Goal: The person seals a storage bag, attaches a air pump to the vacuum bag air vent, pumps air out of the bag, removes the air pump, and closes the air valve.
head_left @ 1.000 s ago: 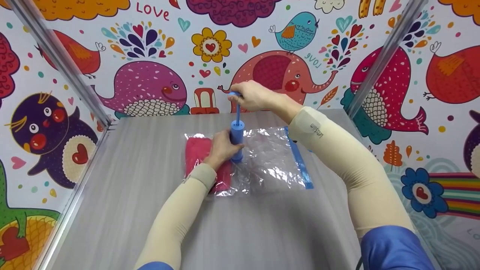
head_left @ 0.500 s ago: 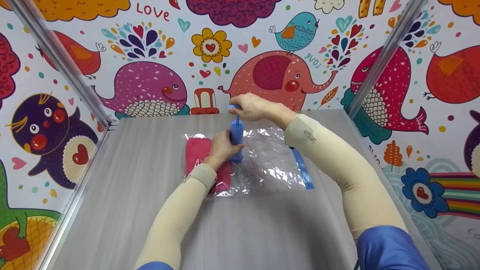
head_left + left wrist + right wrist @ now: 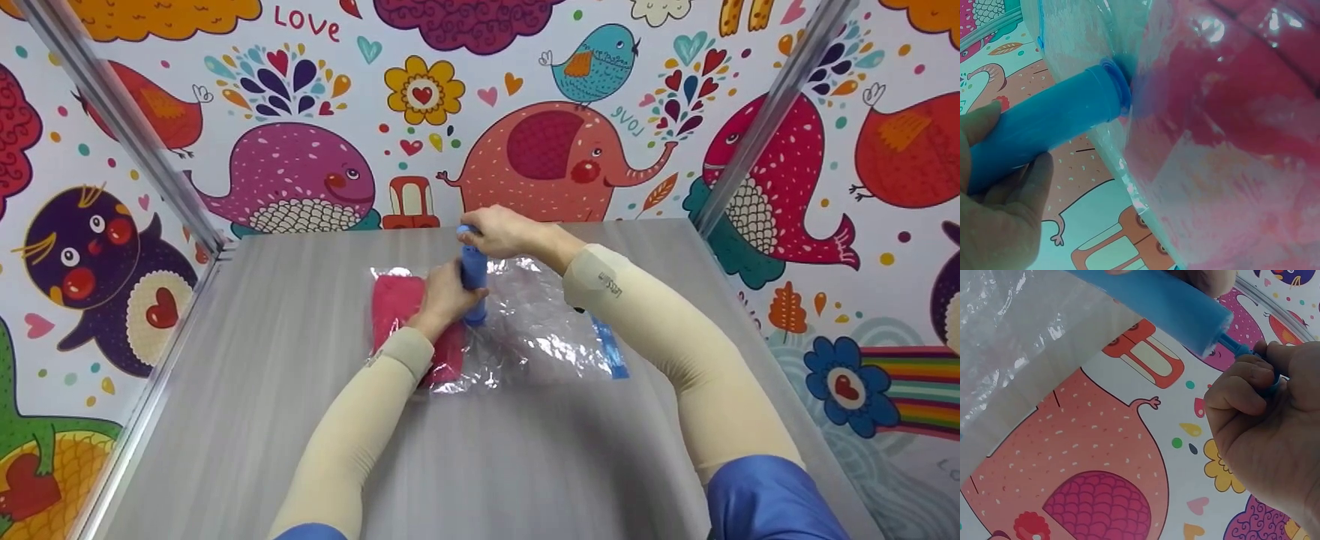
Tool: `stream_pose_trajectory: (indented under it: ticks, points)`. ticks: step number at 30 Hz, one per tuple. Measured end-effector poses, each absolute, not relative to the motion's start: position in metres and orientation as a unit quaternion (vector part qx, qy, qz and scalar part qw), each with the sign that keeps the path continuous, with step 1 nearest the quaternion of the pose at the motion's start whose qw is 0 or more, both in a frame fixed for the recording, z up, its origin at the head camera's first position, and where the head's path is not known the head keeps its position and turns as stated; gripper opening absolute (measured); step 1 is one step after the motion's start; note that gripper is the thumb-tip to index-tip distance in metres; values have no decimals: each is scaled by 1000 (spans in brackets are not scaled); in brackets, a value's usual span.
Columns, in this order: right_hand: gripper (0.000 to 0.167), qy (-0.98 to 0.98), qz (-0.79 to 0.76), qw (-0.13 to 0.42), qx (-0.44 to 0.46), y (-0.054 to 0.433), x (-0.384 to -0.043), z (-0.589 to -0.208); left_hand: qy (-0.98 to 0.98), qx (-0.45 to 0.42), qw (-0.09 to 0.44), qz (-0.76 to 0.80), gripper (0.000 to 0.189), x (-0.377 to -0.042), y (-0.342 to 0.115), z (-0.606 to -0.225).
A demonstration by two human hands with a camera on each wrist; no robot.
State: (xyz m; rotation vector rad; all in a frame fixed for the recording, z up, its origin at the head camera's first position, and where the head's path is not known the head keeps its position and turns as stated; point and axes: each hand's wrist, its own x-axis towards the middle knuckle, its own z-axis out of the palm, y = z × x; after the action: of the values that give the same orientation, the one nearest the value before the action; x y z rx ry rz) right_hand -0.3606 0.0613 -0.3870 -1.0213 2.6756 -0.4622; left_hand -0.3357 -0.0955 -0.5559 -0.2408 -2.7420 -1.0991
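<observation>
The right hand (image 3: 1272, 416) curls its fingers round the handle (image 3: 1271, 387) of a blue pump (image 3: 1185, 318), a short rod (image 3: 1232, 345) showing between them and the barrel (image 3: 1157, 301), which the left hand (image 3: 1213, 280) grips. Beyond the left hand is a crinkled clear bag (image 3: 1010, 343); behind both hands, a wall (image 3: 1179, 413) shows a printed elephant (image 3: 1109, 433) and yellow flower (image 3: 1224, 469).

Head view: we record bright, fairly even light and clear detail, with the wide view stretching the table (image 3: 247, 360) toward the lower corners. White glints speckle the clear bag (image 3: 547, 337); a broad, soft-edged shadow falls beside the right sleeve (image 3: 667, 341). Left wrist view: we note a blue-green cast, hazy contrast, softened detail in the pink contents (image 3: 1235, 95) and several blown-out glare spots above them. Right wrist view: dimmer, cool; we find the right hand (image 3: 1275, 399) shaded, with pale glints at upper left.
</observation>
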Motion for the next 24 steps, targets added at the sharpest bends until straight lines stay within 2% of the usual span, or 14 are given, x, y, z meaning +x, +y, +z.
stream_pose_trajectory:
  ticks: [4,5,7,16,20,24]
  points:
    - [28,914,-154,110,-359,61,-361,-395,-924,-85,120,-353,61,-368,-101,-603]
    - [28,914,-153,106,-361,61,-361,-397,-929,-79,116,-343,59,-362,-99,-596]
    - [26,913,-153,96,-366,62,-362,-401,-929,-78,128,-339,61,-368,-100,-607]
    - [25,907,-196,94,-360,60,-361,-406,-928,-70,89,-356,57,-325,-95,-544]
    - [29,909,-214,100,-344,62,-361,-403,-927,-74,83,-358,57,-333,-95,-553]
    - [36,907,-241,100,-329,64,-360,-393,-927,-76,100,-353,55,-347,-96,-573]
